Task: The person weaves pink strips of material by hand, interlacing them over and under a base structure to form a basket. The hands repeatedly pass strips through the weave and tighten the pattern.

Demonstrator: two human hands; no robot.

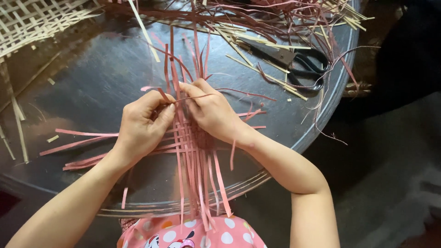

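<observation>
- Left hand (144, 124): fingers pinched on a thin pink strip at the upper edge of the flat woven mat of pink strips (190, 147).
- Right hand (211, 110): pressed on the mat, fingertips gripping the same strip.
- Mat lies on the round dark metal table (92, 82), near its front edge.
- Black-handled scissors (294, 62) lie well apart, among loose pale and dark-red strips (257, 23).

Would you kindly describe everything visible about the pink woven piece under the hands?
The pink woven piece is a flat mat of thin pink strips crossed over and under, apparently split cane or similar. It lies on the dark round table, unfinished: loose ends fan out on all sides. The left hand and right hand press on its upper part, pinching strips.
</observation>
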